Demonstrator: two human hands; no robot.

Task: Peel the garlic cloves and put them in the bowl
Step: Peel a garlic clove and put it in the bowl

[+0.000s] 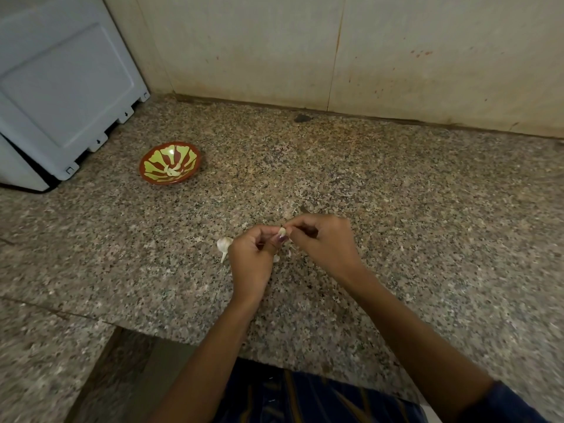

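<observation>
On the far left stands a white box (61,87) with no words I can read on it. Next to it, on the counter (396,184), sits the bowl (146,175), red with green shapes. A few peeled cloves (173,170) already lie in it, so part of the job looks done.

Going right, a garlic bulb (224,244) lies on the counter, just beside the left hand (250,257). It may have more cloves to peel, so I think there is work left.

The left hand has its fingers curled and pinches a small clove (282,231). The right hand (320,242) pinches the same clove from the other side, and seems to be pulling at its skin. Small white bits (276,258) lie under the hands. They may be skin or a clove, I cannot tell.

This clove is well apart from the bowl. There is no writing anywhere to read.
</observation>
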